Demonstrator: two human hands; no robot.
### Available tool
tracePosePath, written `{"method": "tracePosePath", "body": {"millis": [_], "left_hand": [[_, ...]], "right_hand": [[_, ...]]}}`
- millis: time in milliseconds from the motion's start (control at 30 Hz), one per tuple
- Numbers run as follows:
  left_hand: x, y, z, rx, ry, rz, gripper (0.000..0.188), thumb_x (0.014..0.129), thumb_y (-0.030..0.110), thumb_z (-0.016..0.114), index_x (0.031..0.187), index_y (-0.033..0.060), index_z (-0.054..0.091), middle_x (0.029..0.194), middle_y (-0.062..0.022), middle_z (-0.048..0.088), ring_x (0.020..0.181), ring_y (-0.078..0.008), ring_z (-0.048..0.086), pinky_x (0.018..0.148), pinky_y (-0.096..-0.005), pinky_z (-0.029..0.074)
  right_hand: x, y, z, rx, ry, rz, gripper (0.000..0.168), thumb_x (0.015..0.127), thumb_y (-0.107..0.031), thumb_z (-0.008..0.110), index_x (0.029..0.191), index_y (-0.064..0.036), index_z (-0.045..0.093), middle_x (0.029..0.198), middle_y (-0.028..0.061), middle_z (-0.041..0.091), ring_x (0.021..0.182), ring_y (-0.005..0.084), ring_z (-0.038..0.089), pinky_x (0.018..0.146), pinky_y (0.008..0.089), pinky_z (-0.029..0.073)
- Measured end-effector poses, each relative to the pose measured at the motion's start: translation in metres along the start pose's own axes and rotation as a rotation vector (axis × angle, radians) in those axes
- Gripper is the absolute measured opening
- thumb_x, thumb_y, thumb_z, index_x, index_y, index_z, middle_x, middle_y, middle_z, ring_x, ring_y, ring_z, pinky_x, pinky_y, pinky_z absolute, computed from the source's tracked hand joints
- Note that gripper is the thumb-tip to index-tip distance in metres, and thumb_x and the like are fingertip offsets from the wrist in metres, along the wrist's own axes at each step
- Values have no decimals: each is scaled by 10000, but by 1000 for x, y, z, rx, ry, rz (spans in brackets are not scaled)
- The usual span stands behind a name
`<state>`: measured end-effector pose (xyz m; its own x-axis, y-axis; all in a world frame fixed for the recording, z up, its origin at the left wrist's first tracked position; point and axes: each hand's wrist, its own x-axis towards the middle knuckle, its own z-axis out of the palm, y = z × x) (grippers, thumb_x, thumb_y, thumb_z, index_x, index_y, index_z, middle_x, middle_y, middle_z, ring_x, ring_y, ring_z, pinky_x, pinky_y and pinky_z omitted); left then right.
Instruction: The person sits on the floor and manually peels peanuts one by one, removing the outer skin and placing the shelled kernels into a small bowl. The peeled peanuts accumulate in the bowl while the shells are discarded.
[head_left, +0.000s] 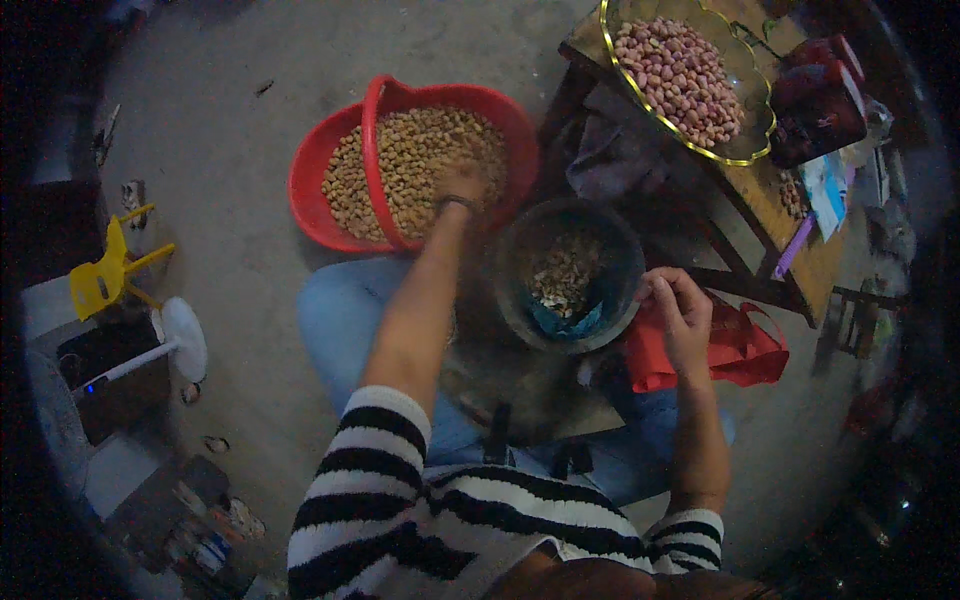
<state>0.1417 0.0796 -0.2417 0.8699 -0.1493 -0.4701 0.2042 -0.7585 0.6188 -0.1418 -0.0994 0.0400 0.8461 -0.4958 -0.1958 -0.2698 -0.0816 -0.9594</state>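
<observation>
My left hand (463, 184) reaches into a red plastic basket (311, 180) with an arched handle. Its fingers are blurred against the unshelled peanuts (412, 150) there, so whether they grip any cannot be told. Beside the rim of a dark round bucket (510, 315) is my right hand (682, 311), thumb and forefinger pinched together. No held thing shows between them. Inside the bucket lie broken peanut shells (566, 274) on a bluish-green lining. Shelled pink peanuts (679, 82) fill part of a clear gold-rimmed dish (750, 135) at the upper right.
The dish stands on a wooden table (814, 277) with dark red containers (817, 105) and a purple-handled object (795, 246). Below the table edge, a red bag (742, 349) lies by my right forearm. A yellow chair (101, 277) and a white round-based stand (184, 341) are at the left.
</observation>
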Motion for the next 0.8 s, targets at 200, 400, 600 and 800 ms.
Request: {"method": "tracePosePath", "body": {"millis": [200, 400, 600, 800], "left_hand": [[45, -48, 20, 91, -109, 83, 512, 822, 422, 567, 1187, 63, 552, 1123, -176, 603, 1056, -302, 572, 864, -417, 470], [68, -53, 94, 605, -258, 550, 543, 856, 491, 464, 1260, 129, 478, 1262, -156, 483, 1138, -362, 496, 873, -486, 448], [116, -108, 92, 857, -173, 338, 633, 868, 561, 388, 1355, 157, 371, 1403, -131, 357, 1200, -385, 447, 899, -514, 432], [12, 31, 62, 627, -414, 81, 548, 827, 539, 486, 1198, 141, 551, 1110, -170, 590, 1100, -308, 552, 883, -442, 455]], "right_hand": [[-8, 5, -10, -303, -40, -45, 103, 862, -51, 555, 919, 8, 616, 831, 94, 631, 771, 160, 608, 696, 275, 471], [-6, 11, -15, -492, 0, -181, 111, 842, -94, 594, 911, -9, 612, 860, 145, 628, 783, 287, 628, 695, 343, 497], [1, 6, -12, -507, -61, -336, 91, 811, -69, 616, 880, -9, 605, 783, 136, 599, 738, 296, 605, 634, 360, 486], [-12, 15, -16, -658, -41, -289, 100, 791, -81, 635, 876, -33, 614, 790, 120, 610, 736, 293, 603, 625, 374, 496]]}}
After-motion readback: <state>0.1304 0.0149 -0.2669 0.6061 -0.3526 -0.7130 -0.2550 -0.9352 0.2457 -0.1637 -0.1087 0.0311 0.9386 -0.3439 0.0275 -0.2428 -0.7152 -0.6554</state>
